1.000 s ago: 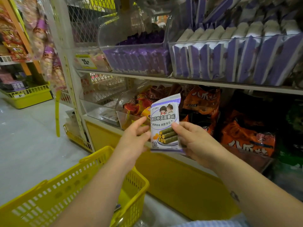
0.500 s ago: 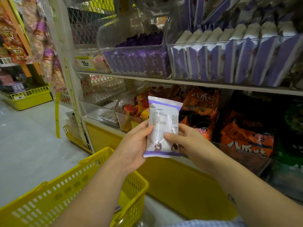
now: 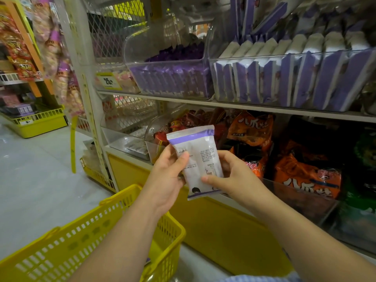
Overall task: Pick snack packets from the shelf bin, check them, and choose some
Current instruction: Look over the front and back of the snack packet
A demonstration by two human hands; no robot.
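Observation:
A white snack packet (image 3: 200, 153) with purple bands hangs in front of the lower shelf, its printed back side facing me, tilted slightly left. My left hand (image 3: 168, 176) grips its left edge with the thumb on the face. My right hand (image 3: 232, 178) holds its lower right side, thumb across the bottom. Above, a clear shelf bin (image 3: 230, 62) on the upper shelf holds several upright white and purple packets of the same kind. A yellow basket (image 3: 114, 231) hangs below my left forearm.
A second clear bin (image 3: 132, 51) with purple packets stands left of the first. Orange bags (image 3: 305, 176) and red packets fill the lower shelf behind my hands. The yellow shelf base (image 3: 223, 226) runs below. Hanging snack bags (image 3: 55, 58) and a yellow floor bin (image 3: 40, 125) stand at the left.
The packet was turned over from its picture front to its printed back, and now tilts a little left. Both hands shifted their grip on it and stayed at the same height.

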